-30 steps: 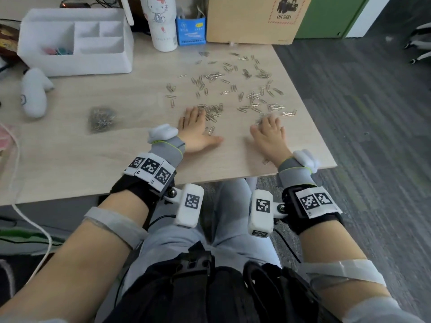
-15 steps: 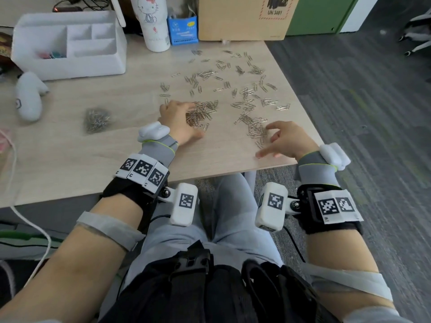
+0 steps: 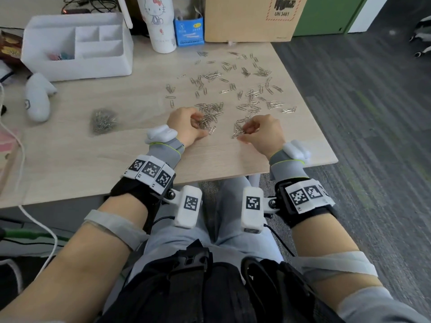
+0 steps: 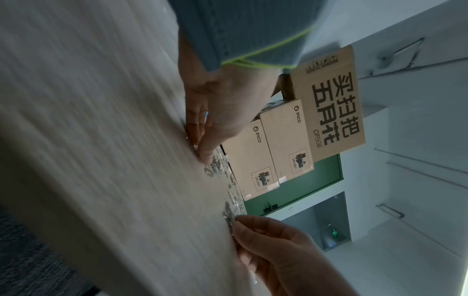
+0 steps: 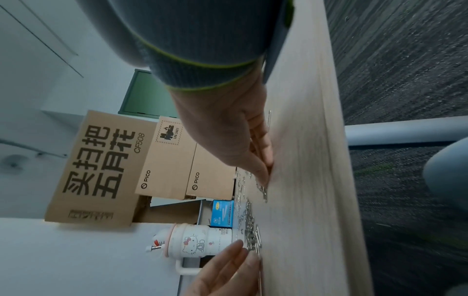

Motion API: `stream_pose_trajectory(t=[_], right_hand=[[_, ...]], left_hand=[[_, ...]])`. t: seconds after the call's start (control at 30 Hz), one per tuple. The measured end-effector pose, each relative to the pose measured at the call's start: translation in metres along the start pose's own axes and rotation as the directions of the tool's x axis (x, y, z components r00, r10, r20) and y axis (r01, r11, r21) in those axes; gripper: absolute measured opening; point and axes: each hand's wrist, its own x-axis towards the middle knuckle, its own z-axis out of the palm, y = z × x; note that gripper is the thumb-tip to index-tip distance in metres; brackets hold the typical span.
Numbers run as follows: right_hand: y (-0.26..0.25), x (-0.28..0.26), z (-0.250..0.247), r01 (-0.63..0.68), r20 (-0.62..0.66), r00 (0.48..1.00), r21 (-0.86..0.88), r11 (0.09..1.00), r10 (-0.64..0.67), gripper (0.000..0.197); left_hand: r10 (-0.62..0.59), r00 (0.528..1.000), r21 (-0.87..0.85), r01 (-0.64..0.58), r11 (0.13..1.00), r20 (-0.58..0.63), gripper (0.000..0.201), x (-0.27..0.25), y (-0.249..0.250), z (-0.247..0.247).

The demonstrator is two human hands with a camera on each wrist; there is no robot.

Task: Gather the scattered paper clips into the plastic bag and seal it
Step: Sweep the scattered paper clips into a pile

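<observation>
paper clips [image 3: 233,89] strewn toward table [image 3: 291,157] edge

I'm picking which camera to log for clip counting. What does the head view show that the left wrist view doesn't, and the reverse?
Only the head view shows the whole spread of paper clips up the table, the bagged pile of clips, the white organizer and the Hello Kitty tumbler.

Only the left wrist view shows the big carton printed CF508 stacked on the PICO boxes.

Both show the left hand and right hand, fingers curled among clips near the table's front edge.
</observation>
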Motion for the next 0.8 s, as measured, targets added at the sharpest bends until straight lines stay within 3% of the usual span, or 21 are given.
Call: stream_pose_trajectory(t=[0.07,0.17,0.27,0.33,0.5,0.63,0.73,0.8], right_hand=[[-0.001,0.001,0.0,-0.005,-0.038,0.999,0.053,0.999,0.007,0.027],[0.005,0.003,-0.008,-0.022,-0.1,0.995,0.039,0.999,0.025,0.052],[0.008,0.009,-0.015,-0.077,-0.042,0.996,-0.068,0.995,0.075,0.068],[0.005,0.013,-0.013,-0.067,-0.007,0.998,-0.056,0.996,0.066,0.058],[-0.01,0.025,0.013,-0.031,0.037,0.999,0.026,0.999,0.03,0.032],[-0.022,0.032,0.025,0.016,0.064,0.998,0.117,0.993,-0.024,0.028],[-0.021,0.033,0.016,0.03,-0.008,1.0,0.216,0.976,-0.029,0.03],[-0.014,0.034,0.004,0.026,-0.045,0.999,0.165,0.986,-0.018,0.034]], left_hand=[[0.016,1.0,-0.003,-0.016,1.0,0.0,0.047,0.003,0.0,-0.005],[0.003,0.999,0.054,0.0,0.999,-0.04,0.049,0.007,-0.005,-0.019],[-0.071,0.997,0.087,0.069,0.994,0.012,0.049,0.01,-0.012,-0.028],[-0.086,0.994,0.095,0.079,0.992,0.064,0.046,0.01,-0.013,-0.026],[-0.03,0.999,0.071,0.027,0.997,0.044,0.032,0.016,-0.008,-0.01],[-0.001,0.997,0.031,-0.002,1.0,0.073,0.021,0.022,0.003,-0.001],[0.02,0.997,-0.037,-0.017,0.999,0.075,0.023,0.023,0.006,-0.011],[0.032,0.99,-0.03,-0.028,0.999,0.139,0.025,0.023,0.003,-0.019]])
